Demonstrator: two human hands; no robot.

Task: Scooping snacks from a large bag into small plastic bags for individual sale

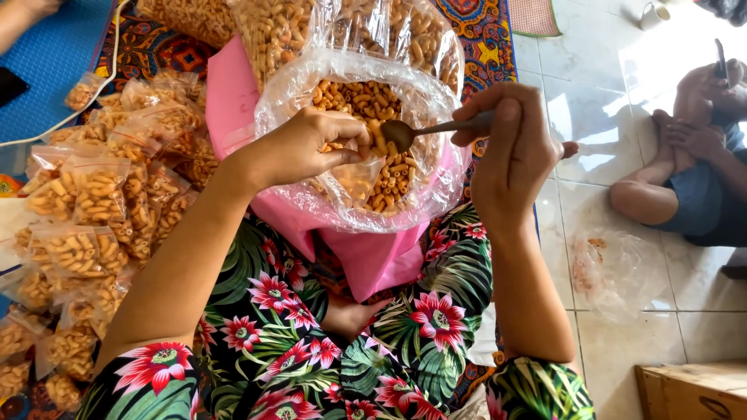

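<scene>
- Head view showed the right hand (513, 152) closed on a spoon (424, 131), its long axis level, bowl pointing toward the left hand (311, 148)
- Left hand pinched a small bag (354, 179) open just under the bowl
- Judged risk: macaroni snacks (366, 101) tipping past the narrow mouth into the big bag (296, 93)

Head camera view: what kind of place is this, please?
Probably a home floor used for packing snacks by hand: a tiled floor, a patterned mat, a pile of small filled snack bags, and another person sitting on the floor nearby.
</scene>
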